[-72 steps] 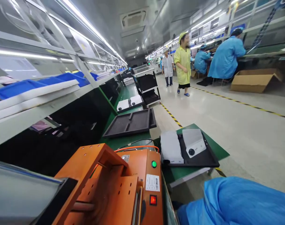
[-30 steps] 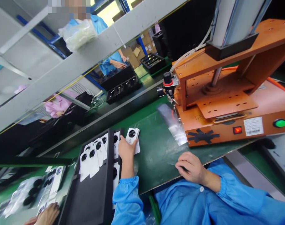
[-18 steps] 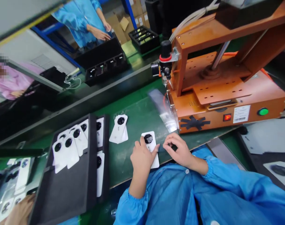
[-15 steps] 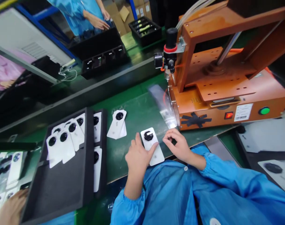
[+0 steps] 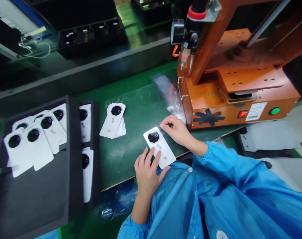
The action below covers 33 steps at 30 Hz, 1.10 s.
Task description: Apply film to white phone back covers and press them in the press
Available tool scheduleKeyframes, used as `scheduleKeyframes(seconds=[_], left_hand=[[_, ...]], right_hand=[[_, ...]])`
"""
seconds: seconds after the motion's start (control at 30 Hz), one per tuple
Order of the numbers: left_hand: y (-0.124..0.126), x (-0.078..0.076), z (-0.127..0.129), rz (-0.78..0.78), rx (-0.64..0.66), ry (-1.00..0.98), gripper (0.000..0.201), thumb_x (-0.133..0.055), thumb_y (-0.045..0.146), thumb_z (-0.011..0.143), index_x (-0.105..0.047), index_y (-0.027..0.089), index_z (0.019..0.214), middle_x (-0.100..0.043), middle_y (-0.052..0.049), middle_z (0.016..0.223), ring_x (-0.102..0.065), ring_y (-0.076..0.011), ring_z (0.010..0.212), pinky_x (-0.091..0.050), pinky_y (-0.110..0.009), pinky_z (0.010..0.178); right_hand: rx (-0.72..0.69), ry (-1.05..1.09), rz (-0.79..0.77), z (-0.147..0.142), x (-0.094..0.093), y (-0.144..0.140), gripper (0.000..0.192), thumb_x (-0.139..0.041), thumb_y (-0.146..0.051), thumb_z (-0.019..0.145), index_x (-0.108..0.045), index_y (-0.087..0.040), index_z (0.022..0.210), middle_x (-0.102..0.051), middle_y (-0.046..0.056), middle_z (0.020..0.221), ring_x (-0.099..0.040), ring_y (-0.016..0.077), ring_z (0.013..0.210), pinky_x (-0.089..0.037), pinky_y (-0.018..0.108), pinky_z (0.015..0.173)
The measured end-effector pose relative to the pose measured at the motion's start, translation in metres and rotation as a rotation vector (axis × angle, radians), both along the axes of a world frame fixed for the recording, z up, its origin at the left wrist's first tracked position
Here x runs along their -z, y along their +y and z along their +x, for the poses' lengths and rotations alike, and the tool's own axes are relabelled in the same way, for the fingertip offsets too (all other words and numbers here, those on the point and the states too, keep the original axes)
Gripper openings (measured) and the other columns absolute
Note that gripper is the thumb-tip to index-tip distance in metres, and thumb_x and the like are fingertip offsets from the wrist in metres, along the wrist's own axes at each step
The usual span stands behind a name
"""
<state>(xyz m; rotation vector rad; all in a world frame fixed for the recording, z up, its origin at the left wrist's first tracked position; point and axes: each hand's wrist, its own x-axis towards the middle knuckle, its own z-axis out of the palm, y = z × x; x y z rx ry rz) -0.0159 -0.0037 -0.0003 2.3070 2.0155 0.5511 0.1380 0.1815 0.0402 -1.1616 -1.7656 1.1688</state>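
Phone back cover (image 5: 159,147), white with a round black camera ring at its far end, now lying flat on the green bench mat (image 5: 138,106) close to the near edge, having been drawn in from the far-left stack during the last second and turned so its long axis is running from far-left to near-right. Sitting between both hands rather than being lifted: left hand (image 5: 148,171) pressing down on the near half with fingers spread flat, not closed around it, merely pinning it. Right hand (image 5: 175,128) hovering just right of the camera ring, fingers curled with thumb and forefinger pinched together near the cover's far-right corner; whether anything thin is being held in that pinch cannot be told. Judging from this, positioning being finished and fine work at the camera end being under way. Remaining stack of covers (image 5: 113,121) resting further left and farther away, well apart from both hands. Black tray (image 5: 66,186) with more covers lying at far left. Orange press machine (image 5: 235,93) standing to the right, just beyond the right hand.
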Motion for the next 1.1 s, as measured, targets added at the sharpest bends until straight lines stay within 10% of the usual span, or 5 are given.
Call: scheduleKeyframes(seconds=[0.43, 1.1], left_hand=[[0.005, 0.005, -0.004, 0.184, 0.035, -0.071, 0.060, -0.076, 0.055, 0.082, -0.066, 0.024, 0.132, -0.069, -0.012, 0.131, -0.056, -0.0345, 0.131, -0.037, -0.049, 0.110], [0.006, 0.003, -0.006, 0.211, 0.050, -0.062, 0.061, -0.079, 0.053, 0.079, -0.067, 0.024, 0.131, -0.070, -0.012, 0.129, -0.059, -0.0345, 0.128, -0.040, -0.047, 0.108]], right_hand=[[-0.299, -0.308, -0.002, -0.019, -0.010, 0.005, 0.013, -0.066, -0.023, 0.091, -0.070, -0.020, 0.079, -0.065, 0.003, 0.096, -0.059, 0.0182, 0.098, -0.041, 0.036, 0.093], [-0.210, -0.450, 0.153, -0.025, -0.004, 0.001, 0.012, -0.065, -0.019, 0.091, -0.070, -0.018, 0.081, -0.065, 0.006, 0.101, -0.056, 0.0201, 0.096, -0.043, 0.036, 0.091]])
